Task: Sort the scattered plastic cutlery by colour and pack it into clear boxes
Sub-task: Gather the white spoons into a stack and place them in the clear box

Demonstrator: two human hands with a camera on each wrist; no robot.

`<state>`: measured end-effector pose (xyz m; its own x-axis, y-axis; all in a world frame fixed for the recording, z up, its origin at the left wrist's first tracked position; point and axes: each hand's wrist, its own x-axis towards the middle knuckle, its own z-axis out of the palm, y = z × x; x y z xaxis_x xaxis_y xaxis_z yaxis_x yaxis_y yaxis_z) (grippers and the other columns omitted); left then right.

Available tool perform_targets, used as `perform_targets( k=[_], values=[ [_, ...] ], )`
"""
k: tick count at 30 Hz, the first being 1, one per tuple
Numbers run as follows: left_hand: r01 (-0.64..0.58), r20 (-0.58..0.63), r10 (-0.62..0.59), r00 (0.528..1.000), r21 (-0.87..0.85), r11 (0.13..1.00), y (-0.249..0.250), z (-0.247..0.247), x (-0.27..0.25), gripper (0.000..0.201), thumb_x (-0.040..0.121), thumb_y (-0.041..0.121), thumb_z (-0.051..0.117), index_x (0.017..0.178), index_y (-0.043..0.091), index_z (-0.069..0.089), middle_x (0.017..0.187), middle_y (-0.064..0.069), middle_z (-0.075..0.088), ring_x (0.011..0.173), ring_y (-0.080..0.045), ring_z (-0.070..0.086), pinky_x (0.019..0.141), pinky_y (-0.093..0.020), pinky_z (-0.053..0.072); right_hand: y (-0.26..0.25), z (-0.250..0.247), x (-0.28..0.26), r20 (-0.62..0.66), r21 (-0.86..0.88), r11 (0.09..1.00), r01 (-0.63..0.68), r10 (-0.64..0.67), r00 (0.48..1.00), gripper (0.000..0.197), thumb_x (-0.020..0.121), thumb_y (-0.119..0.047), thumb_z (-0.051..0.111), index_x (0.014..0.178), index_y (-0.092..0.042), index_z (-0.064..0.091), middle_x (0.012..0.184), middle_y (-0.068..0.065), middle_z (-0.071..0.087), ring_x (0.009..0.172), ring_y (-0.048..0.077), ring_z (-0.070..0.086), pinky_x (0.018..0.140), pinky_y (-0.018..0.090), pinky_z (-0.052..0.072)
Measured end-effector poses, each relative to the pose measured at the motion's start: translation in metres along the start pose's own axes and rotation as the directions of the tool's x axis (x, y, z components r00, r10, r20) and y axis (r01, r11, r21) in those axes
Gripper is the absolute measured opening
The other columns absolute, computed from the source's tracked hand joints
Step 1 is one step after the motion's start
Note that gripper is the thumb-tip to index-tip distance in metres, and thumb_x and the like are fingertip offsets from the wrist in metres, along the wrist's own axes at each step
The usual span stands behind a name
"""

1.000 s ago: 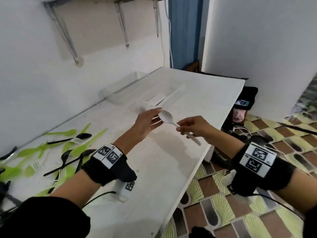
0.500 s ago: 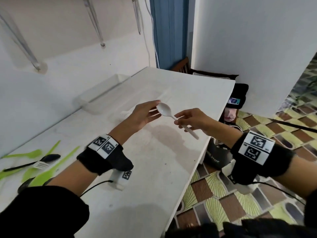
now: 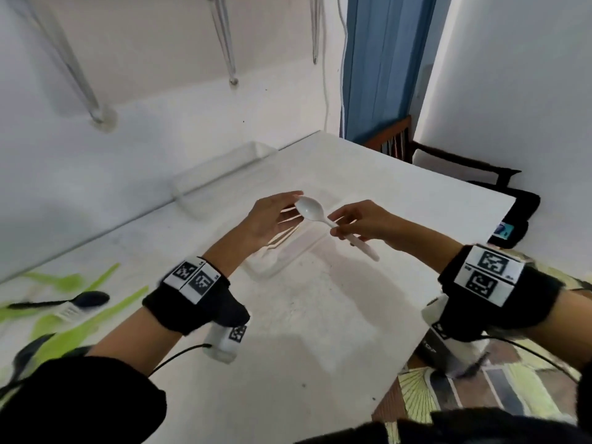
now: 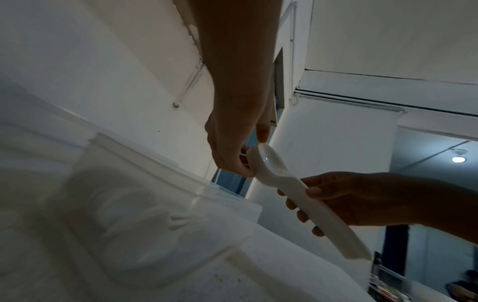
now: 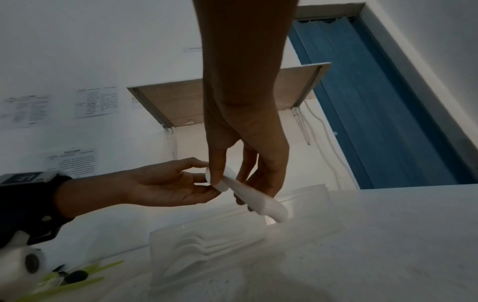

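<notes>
A white plastic spoon (image 3: 310,209) hangs in the air between both hands, above the table. My right hand (image 3: 336,224) pinches its handle near the middle. My left hand (image 3: 293,206) pinches the bowl between thumb and fingers, as the left wrist view shows on the spoon (image 4: 274,163). Straight below stands a clear box (image 3: 278,267) with white cutlery lying in it. In the right wrist view the spoon's handle (image 5: 261,202) points down toward that clear box (image 5: 207,241).
A second clear box (image 3: 217,177) stands by the wall at the back. Green and black cutlery (image 3: 64,309) lies scattered at the table's left end. The table edge (image 3: 413,344) runs close on the right, with patterned floor and a black chair beyond.
Both hands have carried the spoon farther along the table and now hold it over the clear box. The view has shifted away from the green and black cutlery.
</notes>
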<state>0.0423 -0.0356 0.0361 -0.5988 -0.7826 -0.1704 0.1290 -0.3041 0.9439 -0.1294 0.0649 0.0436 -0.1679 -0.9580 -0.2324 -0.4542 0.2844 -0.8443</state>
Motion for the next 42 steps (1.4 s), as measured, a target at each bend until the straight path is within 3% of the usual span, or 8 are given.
perform_targets(
  k=[8, 16, 21, 24, 27, 31, 37, 42],
  values=[
    [-0.020, -0.221, 0.017, 0.975, -0.010, 1.000, 0.004, -0.041, 0.003, 0.014, 0.091, 0.006, 0.052, 0.096, 0.007, 0.064, 0.097, -0.009, 0.064, 0.093, -0.022, 0.061, 0.086, -0.029, 0.053, -0.019, 0.007, 0.059, 0.149, -0.108, 0.977, 0.183, -0.166, 0.975, 0.018, 0.080, -0.019, 0.071, 0.098, -0.016, 0.067, 0.082, 0.003, 0.064, 0.066, 0.010, 0.057, 0.056, 0.015, 0.050],
    [-0.064, -0.353, 0.056, 0.934, -0.010, 0.998, 0.004, -0.058, 0.011, 0.017, 0.090, -0.001, 0.051, 0.100, 0.005, 0.063, 0.101, -0.008, 0.062, 0.091, -0.022, 0.059, 0.082, -0.026, 0.055, -0.030, -0.002, 0.121, 0.338, -0.177, 0.928, 0.327, -0.255, 0.906, 0.022, 0.077, -0.018, 0.075, 0.098, -0.018, 0.070, 0.087, -0.003, 0.064, 0.073, 0.005, 0.057, 0.066, 0.015, 0.049],
    [-0.059, -0.407, 0.083, 0.910, 0.072, 0.996, -0.002, -0.062, 0.022, 0.018, 0.090, 0.000, 0.054, 0.103, 0.008, 0.064, 0.095, -0.006, 0.062, 0.086, -0.015, 0.062, 0.085, -0.026, 0.055, -0.026, -0.003, 0.153, 0.416, -0.210, 0.896, 0.392, -0.281, 0.865, 0.029, 0.076, -0.018, 0.076, 0.104, -0.018, 0.068, 0.090, -0.006, 0.061, 0.073, -0.002, 0.055, 0.064, 0.004, 0.039],
    [-0.024, -0.405, 0.109, 0.908, 0.209, 0.978, -0.008, -0.061, 0.023, 0.021, 0.090, 0.003, 0.057, 0.107, 0.012, 0.063, 0.103, -0.004, 0.063, 0.088, -0.010, 0.065, 0.082, -0.021, 0.054, -0.021, -0.009, 0.170, 0.485, -0.242, 0.859, 0.452, -0.296, 0.823, 0.028, 0.074, -0.019, 0.077, 0.101, -0.021, 0.068, 0.098, -0.002, 0.065, 0.078, 0.005, 0.060, 0.066, 0.003, 0.041],
    [0.041, -0.365, 0.174, 0.914, 0.511, 0.858, -0.014, -0.061, 0.022, 0.027, 0.086, 0.012, 0.065, 0.112, 0.018, 0.062, 0.109, 0.002, 0.067, 0.097, -0.005, 0.065, 0.086, -0.017, 0.051, -0.013, -0.016, 0.184, 0.527, -0.279, 0.798, 0.535, -0.338, 0.780, 0.029, 0.072, -0.018, 0.079, 0.098, -0.023, 0.067, 0.102, 0.001, 0.066, 0.089, 0.013, 0.062, 0.071, 0.008, 0.043],
    [0.063, -0.239, 0.224, 0.945, 0.804, 0.591, -0.021, -0.061, 0.020, 0.041, 0.080, 0.020, 0.073, 0.116, 0.029, 0.057, 0.112, 0.012, 0.063, 0.105, 0.004, 0.057, 0.094, -0.013, 0.043, -0.002, -0.024, 0.197, 0.553, -0.200, 0.771, 0.604, -0.420, 0.719, 0.033, 0.068, -0.012, 0.081, 0.088, -0.029, 0.062, 0.100, 0.003, 0.066, 0.087, 0.011, 0.060, 0.069, 0.006, 0.045],
    [0.135, -0.158, 0.052, 0.986, 0.944, 0.302, -0.026, -0.063, 0.018, 0.050, 0.082, 0.037, 0.069, 0.128, 0.027, 0.051, 0.127, 0.012, 0.048, 0.113, 0.000, 0.045, 0.097, -0.018, 0.037, 0.010, -0.028, 0.207, 0.617, -0.204, 0.708, 0.676, -0.444, 0.650, 0.035, 0.066, -0.016, 0.083, 0.091, -0.034, 0.066, 0.089, -0.012, 0.061, 0.089, 0.000, 0.056, 0.072, 0.010, 0.045],
    [0.132, -0.137, 0.024, 0.990, 0.979, 0.158, -0.028, -0.058, 0.017, 0.065, 0.081, 0.044, 0.067, 0.137, 0.020, 0.043, 0.135, 0.008, 0.040, 0.117, -0.002, 0.038, 0.094, -0.010, 0.030, 0.015, -0.033, 0.205, 0.598, -0.160, 0.680, 0.716, -0.510, 0.618, 0.041, 0.062, -0.013, 0.085, 0.090, -0.037, 0.066, 0.089, -0.017, 0.062, 0.091, 0.000, 0.057, 0.074, 0.016, 0.048]
  ],
)
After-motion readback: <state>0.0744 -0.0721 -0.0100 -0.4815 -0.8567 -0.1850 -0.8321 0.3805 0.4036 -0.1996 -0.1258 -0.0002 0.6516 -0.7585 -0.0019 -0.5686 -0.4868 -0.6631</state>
